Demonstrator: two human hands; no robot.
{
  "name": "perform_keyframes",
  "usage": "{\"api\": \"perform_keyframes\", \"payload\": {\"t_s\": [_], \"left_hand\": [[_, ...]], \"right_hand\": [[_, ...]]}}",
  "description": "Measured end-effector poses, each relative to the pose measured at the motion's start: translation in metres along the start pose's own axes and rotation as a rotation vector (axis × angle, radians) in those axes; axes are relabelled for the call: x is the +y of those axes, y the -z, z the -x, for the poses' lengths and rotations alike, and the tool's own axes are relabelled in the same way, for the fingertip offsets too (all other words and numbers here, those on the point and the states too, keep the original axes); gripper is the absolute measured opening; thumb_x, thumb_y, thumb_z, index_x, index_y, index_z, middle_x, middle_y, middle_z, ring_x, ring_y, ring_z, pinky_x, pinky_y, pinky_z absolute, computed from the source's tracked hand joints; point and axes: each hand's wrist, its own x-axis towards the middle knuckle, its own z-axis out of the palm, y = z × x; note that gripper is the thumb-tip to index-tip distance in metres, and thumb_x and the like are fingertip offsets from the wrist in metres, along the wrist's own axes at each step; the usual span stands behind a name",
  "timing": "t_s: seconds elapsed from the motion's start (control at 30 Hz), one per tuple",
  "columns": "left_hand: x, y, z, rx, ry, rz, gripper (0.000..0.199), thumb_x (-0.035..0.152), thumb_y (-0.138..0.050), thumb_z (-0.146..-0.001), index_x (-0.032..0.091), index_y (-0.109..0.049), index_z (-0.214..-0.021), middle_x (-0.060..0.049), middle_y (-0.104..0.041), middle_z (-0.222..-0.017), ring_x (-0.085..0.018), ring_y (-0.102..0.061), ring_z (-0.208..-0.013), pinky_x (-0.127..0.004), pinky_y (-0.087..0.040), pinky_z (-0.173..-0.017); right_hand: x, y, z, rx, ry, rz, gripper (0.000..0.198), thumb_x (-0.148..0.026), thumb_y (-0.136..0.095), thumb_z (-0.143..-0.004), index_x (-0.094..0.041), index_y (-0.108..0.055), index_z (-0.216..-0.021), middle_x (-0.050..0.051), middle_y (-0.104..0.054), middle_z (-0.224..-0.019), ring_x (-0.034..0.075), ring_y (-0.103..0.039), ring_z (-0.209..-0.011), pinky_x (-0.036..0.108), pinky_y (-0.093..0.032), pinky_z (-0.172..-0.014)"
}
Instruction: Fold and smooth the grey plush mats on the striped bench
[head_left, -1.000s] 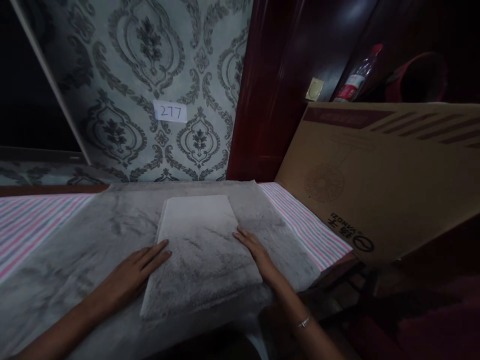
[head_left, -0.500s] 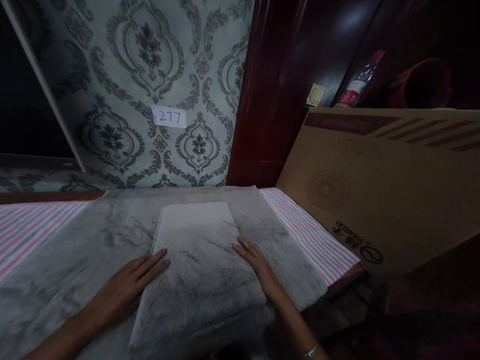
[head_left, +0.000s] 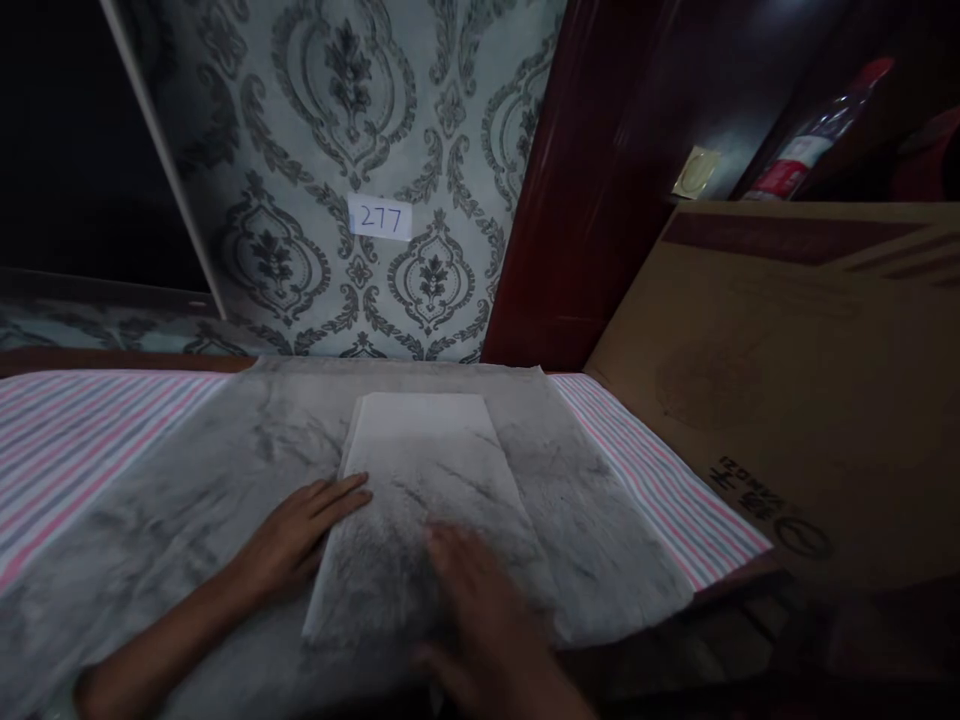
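Note:
A folded grey-white cloth (head_left: 427, 450), plush-looking with dark streaks, lies flat on a larger grey marbled cloth (head_left: 247, 500). My left hand (head_left: 307, 530) rests along the folded cloth's left edge, its fingers stretched out with the tips on top of it. My right hand (head_left: 484, 610), smeared by motion, is over the near right part of the folded cloth. Its fingers point forward and its thumb stands apart. Whether the right palm touches the cloth I cannot tell.
A pink-striped sheet (head_left: 652, 480) shows on both sides under the grey cloth. At the right leans a large cardboard box (head_left: 787, 330), with a red-capped bottle (head_left: 814, 140) behind it. A patterned wall with a "277" label (head_left: 380, 217) and a dark screen (head_left: 82, 150) are at the back.
My right hand has moved from the folded cloth's right edge inward over its near part. My left hand stays at the left edge. The view has swung left.

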Motion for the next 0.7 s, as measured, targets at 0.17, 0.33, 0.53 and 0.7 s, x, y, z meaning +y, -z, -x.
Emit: {"api": "perform_keyframes", "payload": {"t_s": [0.17,0.33,0.53,0.7], "left_hand": [[0.008,0.011,-0.009,0.015,0.019,0.067,0.053,0.018,-0.046,-0.091,0.029,-0.049,-0.143,-0.006,-0.052,-0.149,-0.021,-0.057,-0.128,-0.038,-0.049,-0.104],[0.01,0.011,-0.021,0.023,0.061,0.231,0.056,0.013,-0.044,-0.087,0.026,-0.05,-0.141,-0.005,-0.05,-0.151,-0.018,-0.055,-0.131,-0.033,-0.049,-0.106],[0.015,0.015,-0.042,0.07,0.043,0.382,0.048,0.014,-0.045,-0.088,0.022,-0.054,-0.135,-0.009,-0.051,-0.15,-0.02,-0.05,-0.136,-0.037,-0.045,-0.111],[0.005,0.011,-0.041,0.097,0.036,0.378,0.048,0.02,-0.047,-0.091,0.024,-0.052,-0.138,-0.009,-0.051,-0.149,-0.021,-0.05,-0.137,-0.037,-0.044,-0.112]], "right_hand": [[-0.036,-0.062,-0.02,-0.161,-0.077,0.042,0.121,-0.03,-0.086,-0.067,-0.04,-0.009,-0.159,0.007,0.002,-0.166,0.046,-0.011,-0.15,0.075,-0.018,-0.114],[-0.034,-0.067,-0.022,-0.093,-0.134,0.103,0.125,-0.03,-0.088,-0.065,-0.037,-0.007,-0.16,0.009,-0.001,-0.166,0.047,-0.015,-0.149,0.075,-0.026,-0.112],[-0.023,-0.064,-0.027,0.207,-0.026,0.299,0.105,-0.007,-0.065,-0.078,-0.03,-0.006,-0.161,0.016,-0.029,-0.161,0.041,-0.04,-0.141,0.062,-0.048,-0.101],[-0.016,-0.031,-0.045,0.245,0.078,0.149,0.1,0.008,-0.043,-0.066,-0.028,-0.027,-0.158,0.01,-0.057,-0.144,0.024,-0.059,-0.126,0.041,-0.054,-0.101]]}}
